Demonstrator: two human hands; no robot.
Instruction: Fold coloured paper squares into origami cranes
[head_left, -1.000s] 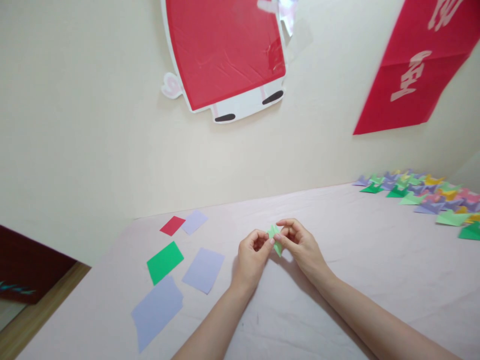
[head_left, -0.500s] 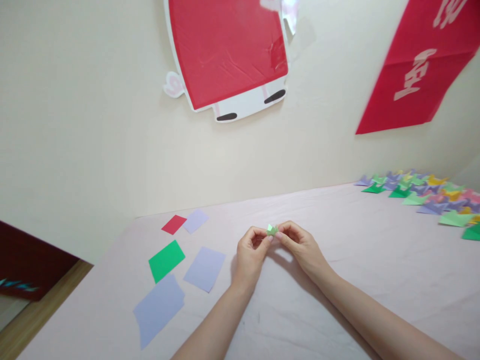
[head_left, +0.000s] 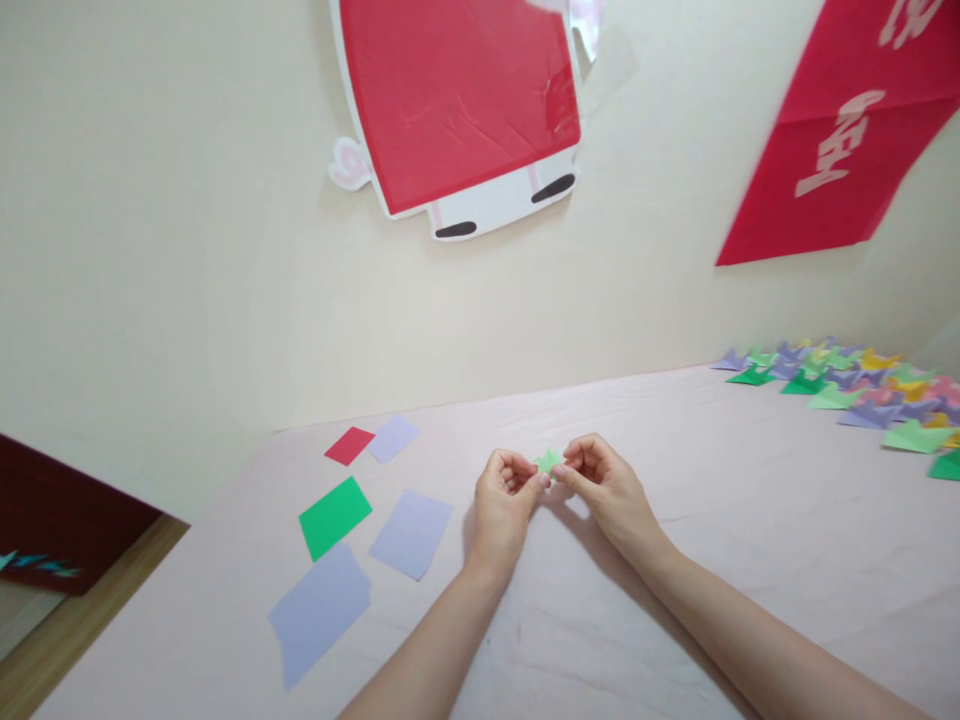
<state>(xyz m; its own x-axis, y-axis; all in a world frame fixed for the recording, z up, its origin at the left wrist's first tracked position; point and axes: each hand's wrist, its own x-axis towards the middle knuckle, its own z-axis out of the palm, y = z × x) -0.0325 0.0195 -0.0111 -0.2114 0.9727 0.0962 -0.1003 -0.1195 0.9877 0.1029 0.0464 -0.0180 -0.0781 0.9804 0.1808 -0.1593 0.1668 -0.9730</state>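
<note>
Between my fingertips is a small folded piece of light green paper [head_left: 549, 461], with pointed parts sticking up. My left hand [head_left: 506, 510] pinches its left side between thumb and fingers. On the opposite side, my right hand [head_left: 609, 495] pinches it the same way. Both hands are just above the pale pink cloth surface [head_left: 600, 640], their shadows falling on it. The fingers hide part of the paper's lower edge.
Left of my hands lie a green sheet [head_left: 335, 518], a red sheet [head_left: 349, 446] and several lilac sheets [head_left: 412, 534]. Rows of folded coloured paper figures [head_left: 855, 385] stand at the far right. A wall [head_left: 187, 300] with red decorations [head_left: 465, 100] rises behind the surface.
The light green paper has been turned between my fingers, so more of its flat side and points show. My right fingers have lifted slightly. The loose sheets lie unmoved.
</note>
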